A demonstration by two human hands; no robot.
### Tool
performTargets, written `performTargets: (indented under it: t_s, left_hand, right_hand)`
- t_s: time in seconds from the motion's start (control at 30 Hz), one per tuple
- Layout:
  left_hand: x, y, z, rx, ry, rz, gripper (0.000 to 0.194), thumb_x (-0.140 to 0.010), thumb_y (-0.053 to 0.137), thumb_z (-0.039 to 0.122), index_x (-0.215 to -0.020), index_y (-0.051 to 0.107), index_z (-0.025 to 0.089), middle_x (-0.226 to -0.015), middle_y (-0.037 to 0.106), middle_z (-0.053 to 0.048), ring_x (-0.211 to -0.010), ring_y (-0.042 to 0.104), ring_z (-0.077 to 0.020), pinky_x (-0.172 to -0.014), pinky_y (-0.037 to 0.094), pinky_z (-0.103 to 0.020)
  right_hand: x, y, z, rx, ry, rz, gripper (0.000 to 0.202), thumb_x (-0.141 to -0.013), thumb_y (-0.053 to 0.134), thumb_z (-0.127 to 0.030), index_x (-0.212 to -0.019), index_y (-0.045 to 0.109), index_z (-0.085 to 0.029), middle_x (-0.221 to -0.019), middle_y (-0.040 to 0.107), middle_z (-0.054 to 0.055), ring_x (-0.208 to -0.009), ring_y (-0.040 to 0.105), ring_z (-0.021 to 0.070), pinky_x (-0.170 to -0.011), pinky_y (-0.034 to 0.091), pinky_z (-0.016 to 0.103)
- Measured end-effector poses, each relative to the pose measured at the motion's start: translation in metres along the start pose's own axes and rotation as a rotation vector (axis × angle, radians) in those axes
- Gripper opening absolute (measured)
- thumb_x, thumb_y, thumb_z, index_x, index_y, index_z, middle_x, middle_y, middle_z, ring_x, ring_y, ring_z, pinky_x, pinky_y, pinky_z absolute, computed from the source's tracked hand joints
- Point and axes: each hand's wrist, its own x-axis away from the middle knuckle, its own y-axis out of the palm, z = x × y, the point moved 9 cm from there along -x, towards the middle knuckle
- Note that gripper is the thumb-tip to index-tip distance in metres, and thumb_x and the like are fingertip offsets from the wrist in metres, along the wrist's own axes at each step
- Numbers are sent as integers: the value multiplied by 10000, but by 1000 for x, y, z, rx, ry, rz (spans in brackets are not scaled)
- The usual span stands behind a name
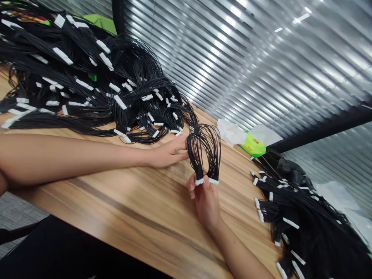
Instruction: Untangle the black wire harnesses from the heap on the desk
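A looped bundle of thin black wires (215, 151) with white connectors at both ends stands up over the wooden table. My right hand (207, 199) is closed on it, gripping it low down by the white connectors, so that the wires arch upward. From the left, my left hand (167, 154) reaches toward the side of the loop with its fingers stretched out and apart. Its fingertips pass behind the wires and are partly hidden; whether they touch the wires I cannot tell.
A large heap of black wire harnesses (87, 83) with white connectors covers the table's far left. Another pile of harnesses (308, 217) lies at the right. A green packet (254, 144) and white tissue (231, 131) rest by the back edge, below grey blinds (232, 58).
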Motion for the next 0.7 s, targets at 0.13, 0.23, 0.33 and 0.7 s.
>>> performTargets:
  t_s: [0.13, 0.23, 0.33, 0.7]
  left_hand:
    - [3, -8, -1, 132, -109, 171, 196, -872, 581, 328, -899, 670, 156, -1009, 664, -78, -971, 597, -175, -905, 451, -293]
    - [7, -29, -1, 56, -133, 392, 173, -786, 678, 276, -696, 592, 156, -827, 597, -23, -834, 537, -142, -824, 426, -263]
    - [10, -38, -18, 119, -240, 503, 231, -803, 632, 247, -648, 486, 156, -748, 480, 11, -738, 448, -112, -724, 386, -234]
    - [4, 7, -68, 985, -597, 367, 250, -767, 651, 215, -1008, 660, 148, -1039, 691, -66, -906, 626, -146, -770, 493, -248]
  right_hand:
    - [-1, 5, 2, -20, -1, -59, 346, -893, 545, -480, -697, 558, -195, -626, 519, -23, -501, 385, 97, -495, 292, 255]
    - [-1, 5, 3, -21, 4, -48, 344, -900, 535, -475, -705, 568, -194, -639, 527, -22, -503, 387, 97, -510, 292, 260]
    - [0, 6, 2, -27, 9, -41, 338, -882, 556, -488, -706, 559, -200, -633, 524, -25, -499, 379, 103, -507, 290, 262]
    - [-3, 12, 10, 8, 107, -104, 370, -841, 588, -521, -663, 532, -200, -601, 501, -26, -502, 370, 111, -511, 305, 269]
